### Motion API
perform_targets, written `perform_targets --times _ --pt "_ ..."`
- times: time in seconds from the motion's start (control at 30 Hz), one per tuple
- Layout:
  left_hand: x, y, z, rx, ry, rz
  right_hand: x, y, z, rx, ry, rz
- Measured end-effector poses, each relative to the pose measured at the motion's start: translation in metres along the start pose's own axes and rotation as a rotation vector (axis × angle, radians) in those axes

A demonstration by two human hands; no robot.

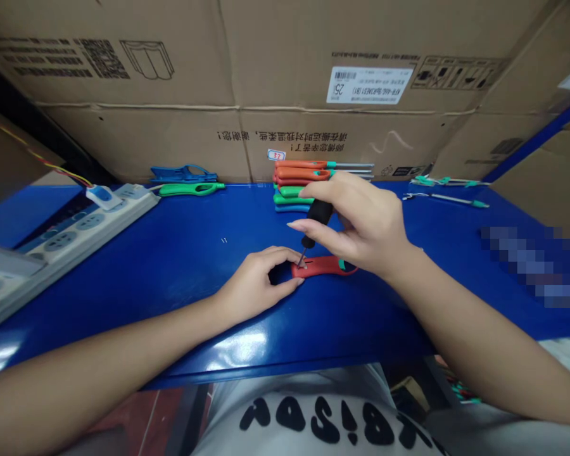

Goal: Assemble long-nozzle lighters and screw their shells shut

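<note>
A red lighter body (319, 266) with a green trigger lies flat on the blue table. The thumb and fingers of my left hand (259, 278) grip its left end. My right hand (368, 221) is closed around the black handle of a screwdriver (319, 218), held at a tilt. The screwdriver's thin shaft points down at the left part of the red body, between my left fingertips. Whether the tip sits in a screw is too small to tell. Just behind, a stack of lighters with orange, green and blue handles (299, 172) shows metal tubes pointing right.
A power strip (71, 237) with a plug runs along the left side. Green (190, 189) and blue handle shells (183, 174) lie at the back. Loose metal tubes with green parts (449, 198) are at back right. Two tiny pins (224, 240) lie mid-table. A cardboard wall (285, 82) closes the back.
</note>
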State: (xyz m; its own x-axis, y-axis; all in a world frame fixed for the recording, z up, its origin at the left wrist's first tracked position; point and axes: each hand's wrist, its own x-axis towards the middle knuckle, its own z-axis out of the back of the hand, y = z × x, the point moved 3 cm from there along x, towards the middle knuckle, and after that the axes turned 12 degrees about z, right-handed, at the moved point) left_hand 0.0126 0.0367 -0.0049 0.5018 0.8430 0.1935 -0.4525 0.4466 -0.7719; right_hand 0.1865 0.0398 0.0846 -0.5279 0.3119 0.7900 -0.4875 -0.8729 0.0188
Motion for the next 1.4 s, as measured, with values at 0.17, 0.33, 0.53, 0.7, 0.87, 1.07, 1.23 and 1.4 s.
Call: perform_targets --times 0.17,0.33,0.53,0.7,0.87,1.07,1.23,1.4 --pt "-0.0003 0.0005 -0.0003 -0.01 0.003 0.015 0.0012 0.0008 -0.0061 0.296 0.107 -0.092" --pt "0.0 -0.0008 0.0001 -0.006 0.006 -0.001 0.0008 0.0003 -0.0008 0.077 0.032 -0.027" --pt "-0.0003 0.0002 0.0002 -0.001 0.003 -0.001 0.0016 0.0037 -0.0036 0.282 0.071 -0.082" --pt "-0.0006 -0.0002 0.0005 0.007 -0.009 -0.01 0.0007 0.0066 -0.0003 0.024 -0.014 0.04" --pt "-0.0001 -0.0011 0.0006 0.001 0.0 0.0 0.0007 0.0044 -0.0067 0.29 0.103 -0.094" --pt "0.0009 0.0003 -0.0006 -0.002 -0.002 -0.007 0.0005 0.0036 -0.0006 0.041 0.015 -0.03" --pt "0.0006 -0.0002 -0.0004 -0.01 0.009 -0.003 0.0001 0.0039 -0.004 0.25 0.081 -0.09" --pt "-0.0003 -0.0024 0.0005 0.002 0.006 0.001 0.0009 0.005 -0.0004 0.061 0.002 0.009"
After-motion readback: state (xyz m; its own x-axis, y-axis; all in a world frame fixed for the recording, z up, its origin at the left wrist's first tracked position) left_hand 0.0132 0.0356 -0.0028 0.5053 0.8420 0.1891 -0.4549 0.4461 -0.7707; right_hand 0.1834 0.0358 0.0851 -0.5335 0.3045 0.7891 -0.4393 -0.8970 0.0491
